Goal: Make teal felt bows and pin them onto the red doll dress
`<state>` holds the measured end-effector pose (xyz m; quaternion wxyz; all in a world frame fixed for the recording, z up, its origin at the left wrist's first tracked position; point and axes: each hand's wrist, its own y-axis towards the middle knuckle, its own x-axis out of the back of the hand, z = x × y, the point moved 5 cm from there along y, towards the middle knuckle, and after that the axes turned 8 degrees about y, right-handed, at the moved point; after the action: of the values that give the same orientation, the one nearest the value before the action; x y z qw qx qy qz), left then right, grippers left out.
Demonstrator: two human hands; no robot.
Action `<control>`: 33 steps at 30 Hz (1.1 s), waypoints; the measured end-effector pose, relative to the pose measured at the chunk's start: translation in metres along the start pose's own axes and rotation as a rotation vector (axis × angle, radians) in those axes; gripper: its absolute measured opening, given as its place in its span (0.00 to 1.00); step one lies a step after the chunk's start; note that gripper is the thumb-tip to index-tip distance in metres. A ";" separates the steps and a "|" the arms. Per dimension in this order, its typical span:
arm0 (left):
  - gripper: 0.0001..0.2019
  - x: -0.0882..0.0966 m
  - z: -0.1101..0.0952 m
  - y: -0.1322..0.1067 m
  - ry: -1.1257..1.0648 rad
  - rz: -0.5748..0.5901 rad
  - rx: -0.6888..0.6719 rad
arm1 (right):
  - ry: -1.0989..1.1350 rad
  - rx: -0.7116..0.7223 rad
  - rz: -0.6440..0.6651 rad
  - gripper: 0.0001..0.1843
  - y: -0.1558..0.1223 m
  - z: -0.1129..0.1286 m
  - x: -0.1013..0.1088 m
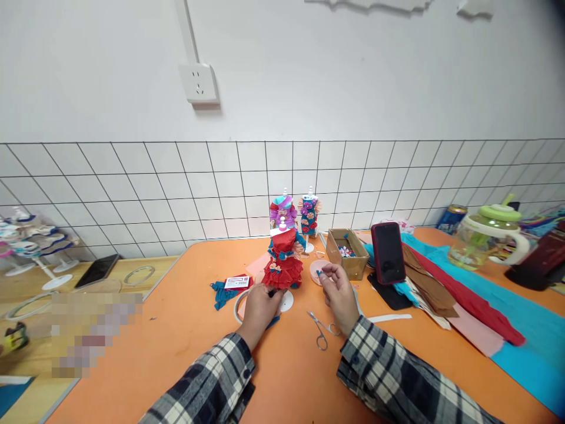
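Adjoining tiled wall (215,189), orange tabletop (176,330).

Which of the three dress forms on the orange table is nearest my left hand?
The red dress form, in front; your left hand is at its hem. The purple one and the blue one both stand behind it, farther off.

The orange tabletop (185,330) is crowded: a little red-dressed form (285,268) stands around the middle, a purple-dressed form (289,215) behind it, a cardboard box (355,270) off to the right, scissors (316,323) lying open in front, then blue material (521,324) spread near a green-lidded jug (468,250) on the far right
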<state>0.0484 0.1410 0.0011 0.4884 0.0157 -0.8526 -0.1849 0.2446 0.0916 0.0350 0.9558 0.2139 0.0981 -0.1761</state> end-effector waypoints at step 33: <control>0.20 0.055 -0.021 -0.052 -0.324 -0.121 -0.192 | -0.810 1.300 0.495 0.10 -0.054 0.069 -0.032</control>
<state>0.0292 0.0752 0.0389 0.3318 -0.0095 -0.8961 -0.2947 0.2022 0.0246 0.0840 0.6125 0.6626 -0.4286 -0.0450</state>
